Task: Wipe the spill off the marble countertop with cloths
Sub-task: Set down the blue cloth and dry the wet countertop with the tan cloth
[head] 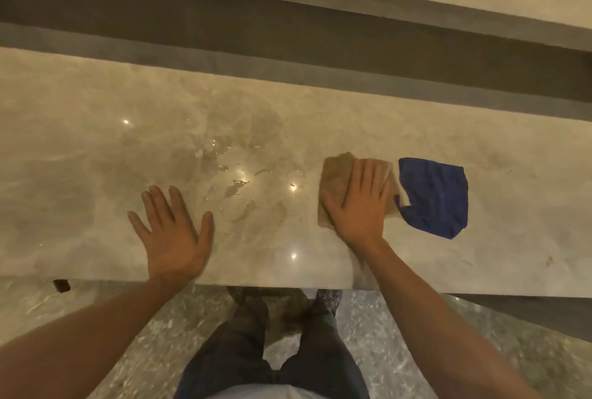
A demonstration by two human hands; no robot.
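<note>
A person stands at a beige marble countertop [96, 158], looking straight down over its near edge. The spill [235, 187] sits roughly in the middle of the slab — a scatter of clear puddles and droplets that catch the overhead lights, with a fainter wet smear spreading above them toward the far edge.

The left hand [174, 235] lies just left of the spill, palm down, with the fingers spread wide and the thumb pointing toward the puddles; it holds nothing, and whether the palm fully touches the stone cannot be told. The nearest droplets lie just beside its thumb.

The right hand [360, 203] rests flat on a tan cloth [336, 174], to the right of the spill. Its fingers are extended and slightly fanned, pressing on the fabric rather than gripping it. The tan cloth is close in colour to the marble, so its edges are hard to trace, but its left edge stops short of the wet patch.

A blue cloth [437, 198] lies crumpled just right of the tan one — the two overlap or touch at their shared edge — and no hand is on it.

Below the counter edge, dark trousers [243, 350] and shoes show against a speckled floor [400, 334].
</note>
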